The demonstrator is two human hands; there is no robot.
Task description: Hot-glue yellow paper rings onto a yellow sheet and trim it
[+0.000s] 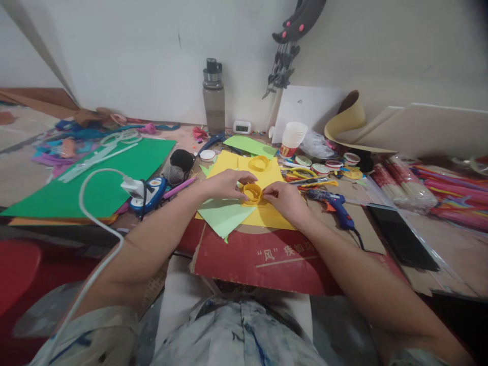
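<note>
On yellow sheets [224, 163] in the middle of the table stands a small yellow ring [252, 193]. My left hand [231, 184] curves round the ring's left side, thumb and fingers apart. From the right, my right hand [285, 199] pinches the ring's edge between thumb and fingertips. Behind it lies a second yellow ring [258, 163], touched by neither hand. Pale green paper [224, 216] lies partly under my left hand, over a red cardboard [259, 259].
A blue glue gun [335, 206] and black phone [402, 236] lie to the right. A green sheet [114, 178] and blue power socket [152, 195] with a white cable are left. Behind stand a bottle [214, 101] and paper cups [293, 136].
</note>
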